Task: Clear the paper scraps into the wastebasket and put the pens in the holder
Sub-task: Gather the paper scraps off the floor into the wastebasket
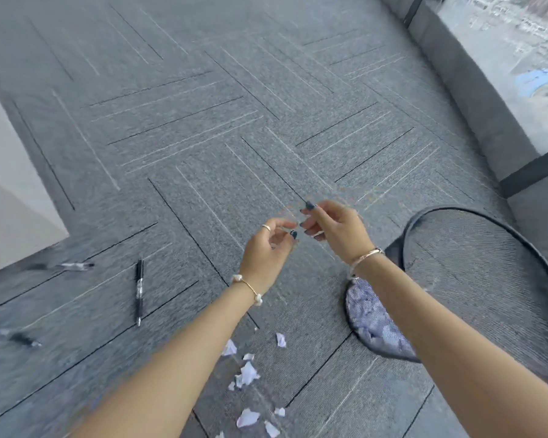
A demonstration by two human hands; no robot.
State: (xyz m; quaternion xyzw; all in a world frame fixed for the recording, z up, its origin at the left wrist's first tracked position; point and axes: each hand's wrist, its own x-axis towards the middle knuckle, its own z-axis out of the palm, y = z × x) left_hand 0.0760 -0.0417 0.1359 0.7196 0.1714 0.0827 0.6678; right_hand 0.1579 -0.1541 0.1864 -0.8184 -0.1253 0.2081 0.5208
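We see both hands raised above the floor, fingertips nearly meeting. The left hand (268, 248) has loosely curled fingers and appears to hold nothing. The right hand (332, 229) also has curled fingers; something pale shows at its fingertips, but we cannot tell whether that is a pinched scrap or a ring.

The mesh wastebasket (487, 235) lies at 3 o'clock from the hands, just beside the right forearm. Paper already shows through its mesh — we judge that some clearing is done. Loose paper scraps (249, 373) lie on the carpet at 6 o'clock, between the forearms, near the basket; their closeness should allow short transfers.

Three pens lie on the floor, well apart from one another:
- a black pen (139, 292) at 9 o'clock, lying roughly along the 12-to-6 line;
- a blurred pen (73, 266) farther out at 9 o'clock;
- a second blurred pen (11, 335) at 8 o'clock, near the frame edge.

No pen holder is in view — we judge the pen step not yet begun.

The surface is grey carpet tile (203, 121) with thin line patterns. A pale panel (10, 184) stands at 9 o'clock. A window (519, 58) with a dark sill runs along 1 to 2 o'clock.
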